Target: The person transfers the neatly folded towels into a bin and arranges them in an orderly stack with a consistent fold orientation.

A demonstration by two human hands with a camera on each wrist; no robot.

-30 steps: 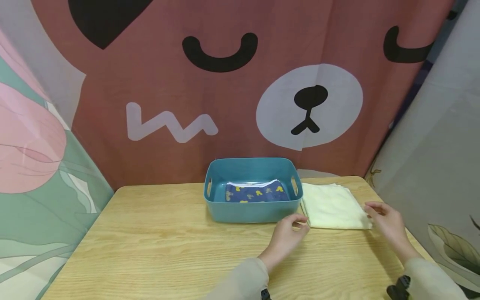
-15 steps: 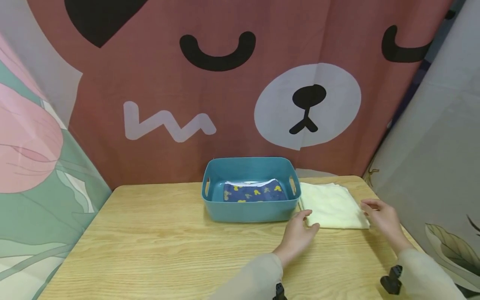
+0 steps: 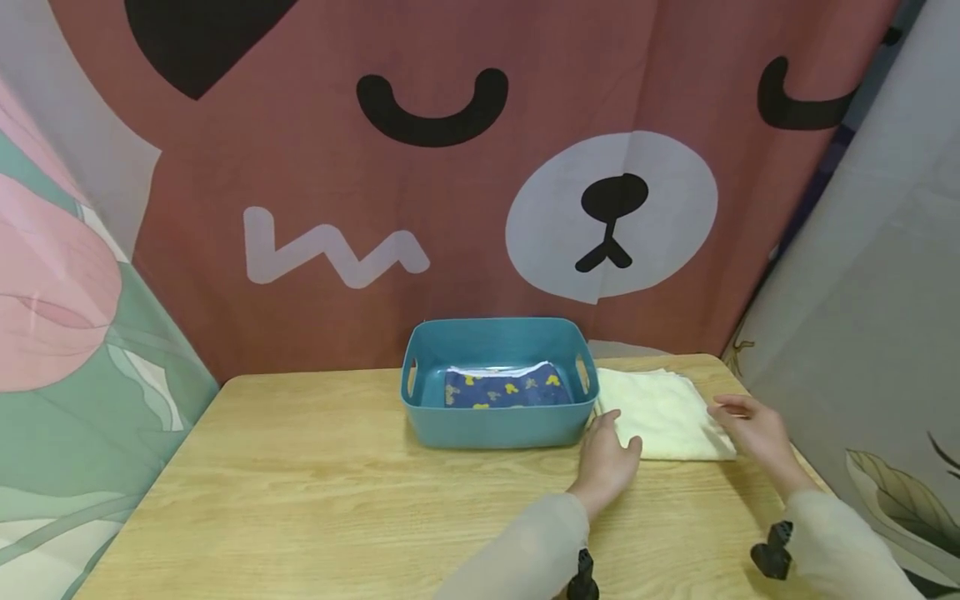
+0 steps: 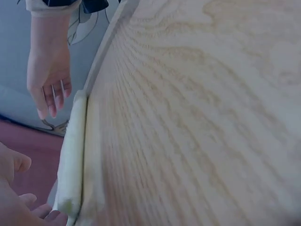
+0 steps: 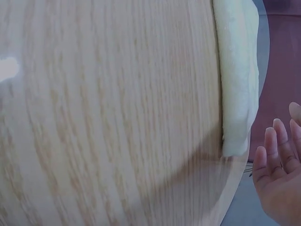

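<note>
A folded pale-yellow towel [image 3: 663, 417] lies flat on the table, to the right of a teal plastic basket [image 3: 498, 427]. My left hand [image 3: 606, 462] is at the towel's near left corner, between it and the basket, with thumb and fingers spread apart. At the towel's right edge hovers my right hand [image 3: 759, 435], fingers loosely bent and holding nothing. The right wrist view shows that hand [image 5: 282, 179] with its fingers extended just off the towel's end [image 5: 237, 84]. Seen edge-on in the left wrist view, the towel [image 4: 73, 155] is a thick folded stack.
Inside the basket is a folded dark blue cloth [image 3: 506, 390] with a yellow mouse-head print and a white edge. The wooden table [image 3: 300, 483] backs onto a brown bear-print curtain [image 3: 337, 183]; a grey curtain [image 3: 862, 275] hangs along the right side.
My left hand has shifted right and forward along the towel's near left corner, its thumb and fingers opening wider. My right hand has stayed near the right edge; the towel and basket stay put.
</note>
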